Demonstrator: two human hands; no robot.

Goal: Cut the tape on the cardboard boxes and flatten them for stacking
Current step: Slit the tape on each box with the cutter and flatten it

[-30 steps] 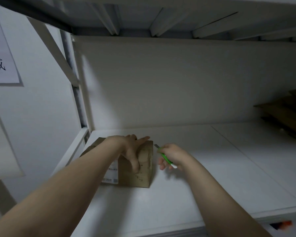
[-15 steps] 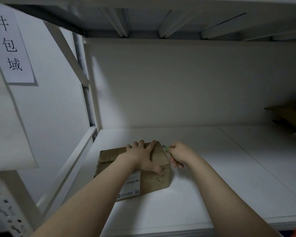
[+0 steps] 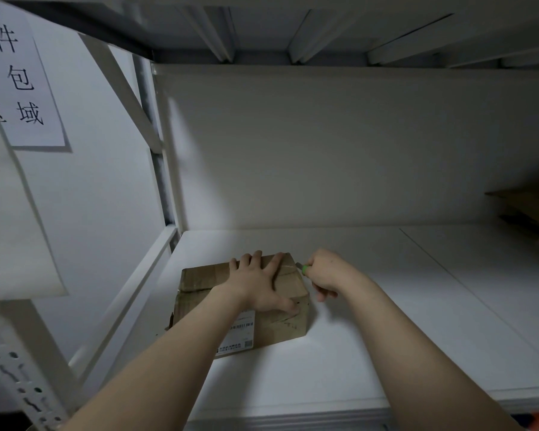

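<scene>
A small taped cardboard box [image 3: 199, 284] with a white shipping label lies on the white shelf [image 3: 371, 306], near its left end. My left hand [image 3: 260, 283] lies flat on top of the box with fingers spread, thumb over the front right edge. My right hand [image 3: 324, 273] grips a green utility knife [image 3: 305, 269] just right of the box. The blade tip touches the tape at the top right edge of the box; most of the knife is hidden in my fist.
Flattened brown cardboard [image 3: 529, 206] lies at the far right of the shelf. A white upright post [image 3: 168, 169] and a side rail bound the shelf on the left. A paper sign [image 3: 22, 85] hangs on the left wall. Another shelf is close overhead.
The box has turned so its long side faces me. My left hand went from gripping its corner to lying flat on top. My right hand brought the knife to the box's right edge.
</scene>
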